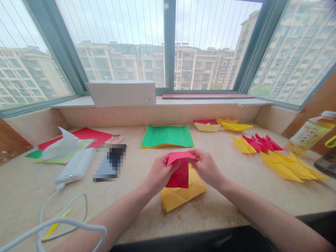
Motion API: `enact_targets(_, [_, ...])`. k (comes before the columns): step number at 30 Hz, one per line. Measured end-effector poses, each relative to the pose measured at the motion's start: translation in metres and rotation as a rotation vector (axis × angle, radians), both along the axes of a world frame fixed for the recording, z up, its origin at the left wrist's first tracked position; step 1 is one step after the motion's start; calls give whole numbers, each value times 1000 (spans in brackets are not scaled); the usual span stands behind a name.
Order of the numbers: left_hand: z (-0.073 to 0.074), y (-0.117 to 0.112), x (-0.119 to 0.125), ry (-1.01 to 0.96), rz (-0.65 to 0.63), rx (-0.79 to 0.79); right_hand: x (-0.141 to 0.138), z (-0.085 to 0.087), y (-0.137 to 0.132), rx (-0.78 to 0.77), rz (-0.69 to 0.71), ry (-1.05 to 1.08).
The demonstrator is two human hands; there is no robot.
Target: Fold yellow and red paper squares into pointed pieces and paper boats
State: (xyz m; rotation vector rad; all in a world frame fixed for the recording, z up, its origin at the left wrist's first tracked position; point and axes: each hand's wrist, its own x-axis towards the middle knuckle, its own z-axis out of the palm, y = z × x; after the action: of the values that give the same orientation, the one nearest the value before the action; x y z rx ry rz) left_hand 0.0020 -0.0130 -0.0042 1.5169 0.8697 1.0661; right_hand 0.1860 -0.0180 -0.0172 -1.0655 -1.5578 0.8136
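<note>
the red folded paper (177, 179) is held above the counter (223, 150), with folded yellow paper (183, 196) below. the left hand (162, 170) and right hand (207, 168) grip its opposite sides, thumbs and fingers pinched closed. from where i stand, green paper (168, 135) lies beyond the hands, paper boats (237, 126) farther right, a white power bank (75, 166) to the left.

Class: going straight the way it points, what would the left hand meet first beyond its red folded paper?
Likely the right hand, holding the red folded paper opposite; depth is unclear.
</note>
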Motion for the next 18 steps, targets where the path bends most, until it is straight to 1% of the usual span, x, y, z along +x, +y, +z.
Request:
enact_targets(2, [0, 0, 1, -26, -20, 22, 0, -1, 1, 3, -1, 12])
enact_targets(6, [-1, 1, 2, -52, -40, 28, 1, -1, 1, 31, -71, -39])
enact_targets(8, [-2, 2, 3, -59, -36, 23, 2, -1, 1, 28, -83, -7])
enact_targets(12, [-6, 5, 2, -58, -38, 1, 2, -1, 3, 31, -15, 157])
enact_targets(15, [-7, 6, 0, -62, -44, -11, 3, 0, 4, 47, 10, 192])
enact_targets(18, [-6, 6, 0, -75, -11, -7, 6, 2, 5, 24, 14, 217])
